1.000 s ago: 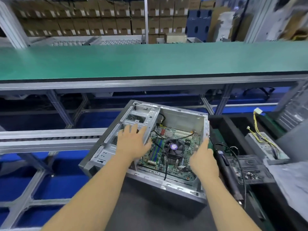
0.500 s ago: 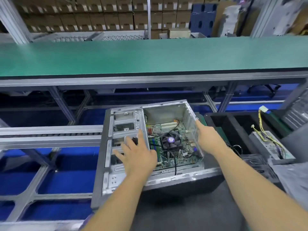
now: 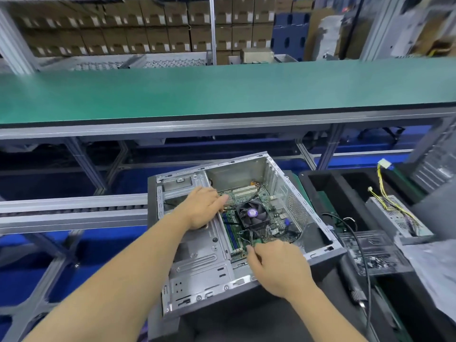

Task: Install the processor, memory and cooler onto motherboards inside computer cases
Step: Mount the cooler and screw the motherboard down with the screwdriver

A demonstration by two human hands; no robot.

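An open computer case [image 3: 197, 262] lies on its side in the lower centre of the frame, its open face up and its body turned slightly so the far corner points to the upper right. Inside it, right of centre, sits the green motherboard [image 3: 269, 213] with a black cooler fan [image 3: 251, 214] mounted on it and blue memory slots [image 3: 230, 233] just left of the fan. The left hand [image 3: 202, 208] rests on the metal drive bay of the case, fingers straight and loosely spread, their tips reaching over the motherboard's near-left edge. The right hand [image 3: 276, 265] is at the lower edge of the motherboard with curled fingers that seem to pinch a thin black cable [image 3: 251, 239]; the grip itself is partly hidden. To the right, a black foam tray [image 3: 318, 191] holds a power supply [image 3: 397, 218] with yellow wires. A green conveyor belt [image 3: 222, 92] crosses the upper half of the frame, with stacked cardboard boxes [image 3: 123, 33] behind it.
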